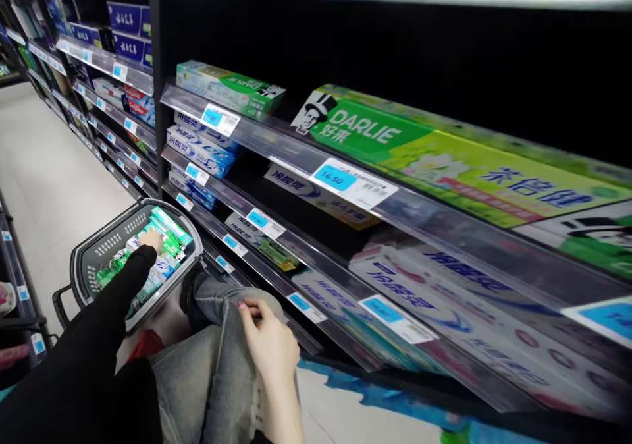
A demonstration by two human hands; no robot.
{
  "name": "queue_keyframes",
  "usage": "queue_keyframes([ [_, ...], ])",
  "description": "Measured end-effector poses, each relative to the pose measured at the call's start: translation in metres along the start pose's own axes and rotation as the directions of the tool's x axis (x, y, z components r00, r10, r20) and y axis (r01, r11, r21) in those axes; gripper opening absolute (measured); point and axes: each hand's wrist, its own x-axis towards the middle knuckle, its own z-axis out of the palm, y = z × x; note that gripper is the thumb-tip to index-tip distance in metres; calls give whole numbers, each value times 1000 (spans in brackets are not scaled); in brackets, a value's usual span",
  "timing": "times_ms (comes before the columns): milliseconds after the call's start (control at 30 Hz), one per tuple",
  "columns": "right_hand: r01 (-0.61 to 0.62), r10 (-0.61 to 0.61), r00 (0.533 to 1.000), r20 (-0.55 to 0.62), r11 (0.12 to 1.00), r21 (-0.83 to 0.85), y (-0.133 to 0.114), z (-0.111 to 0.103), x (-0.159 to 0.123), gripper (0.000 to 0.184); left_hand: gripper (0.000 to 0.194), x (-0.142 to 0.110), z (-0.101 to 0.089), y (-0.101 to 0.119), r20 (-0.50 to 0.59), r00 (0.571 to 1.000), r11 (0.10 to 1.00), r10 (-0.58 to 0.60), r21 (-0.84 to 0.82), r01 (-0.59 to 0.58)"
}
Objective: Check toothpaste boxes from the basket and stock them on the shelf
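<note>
The left hand (151, 240) reaches down onto green toothpaste boxes (170, 240) lying in the grey basket (79, 259), its finger spread unclear, while the right hand's (270, 338) fingers curl loosely inward, empty.

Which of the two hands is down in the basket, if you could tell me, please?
The left hand, which is over the green-and-white boxes; the right hand is outside, by the knee.

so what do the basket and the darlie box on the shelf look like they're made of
The basket looks like semi-matte grey plastic, judging by its molded slotted wall. The Darlie box is probably printed cardboard with a slight gloss: flat panels and crisp folded edges.
</note>
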Motion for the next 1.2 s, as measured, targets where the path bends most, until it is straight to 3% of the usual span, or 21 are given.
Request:
queue_keyframes([
  [67, 7, -7, 1000, 7, 1000, 16, 0, -1, 1, 26, 37, 21, -7, 35, -72, 979, 973, 192, 148, -180],
  [100, 6, -7, 1000, 11, 1000, 20, 0, -1, 1, 26, 39, 31, -13, 56, -98, 945, 934, 311, 213, -286],
  [167, -1, 1, 1000, 14, 1000, 22, -1, -2, 1, 27, 47, 47, -24, 99, -84, 832, 801, 548, 338, -493],
  [267, -1, 1, 1000, 8, 999, 33, 0, -2, 0, 26, 50, 64, -36, 158, 87, 616, 516, 783, 462, -721],
  [333, 5, -6, 1000, 6, 999, 48, 0, -3, -1, 26, 42, 73, -35, 187, 232, 483, 323, 844, 498, -804],
  [400, 4, -4, 1000, 4, 998, 61, 0, -3, -3, 24, 31, 80, -30, 207, 355, 380, 161, 854, 516, -842],
  [500, 18, -18, 1000, -8, 996, 83, 0, -4, -5, 23, 26, 86, -18, 222, 467, 293, -7, 834, 540, -842],
  [600, 47, -45, 999, -24, 993, 107, 1, -4, -6, 22, 28, 85, -14, 227, 525, 250, -110, 813, 562, -820],
  [667, 61, -57, 998, -37, 991, 123, 2, -4, -6, 20, 32, 82, -16, 227, 539, 247, -147, 805, 586, -797],
  [933, 90, -76, 994, -82, 978, 189, 3, -4, -10, 16, 28, 69, -26, 235, 474, 362, -120, 802, 723, -680],
  [1067, 98, -79, 993, -93, 972, 216, 4, -4, -10, 17, 35, 58, -52, 232, 445, 380, -100, 811, 746, -659],
  [1200, 120, -99, 990, -97, 962, 246, 6, -4, -8, 17, 34, 39, -87, 208, 458, 336, -121, 823, 719, -685],
])
